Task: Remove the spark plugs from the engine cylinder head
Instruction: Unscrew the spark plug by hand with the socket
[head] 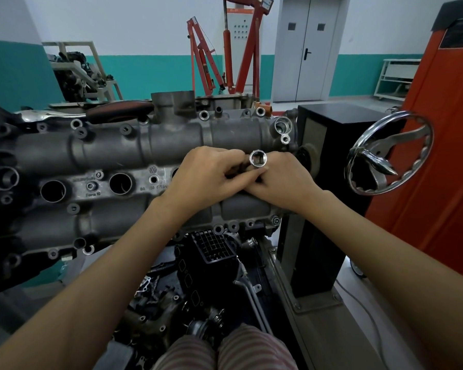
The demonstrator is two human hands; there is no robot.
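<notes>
Left hand (201,177) and right hand (281,180) curled together pinching a chrome socket (258,158), open end up, over the cylinder head (112,148) at 3 o'clock of two open plug wells; plug unseen; likely risk: slipping, dropping into a well.

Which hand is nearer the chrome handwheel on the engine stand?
Right. The right hand lies on the cylinder head at its end by the handwheel, holding a socket; the left hand sits beyond it, farther from the wheel.
</notes>
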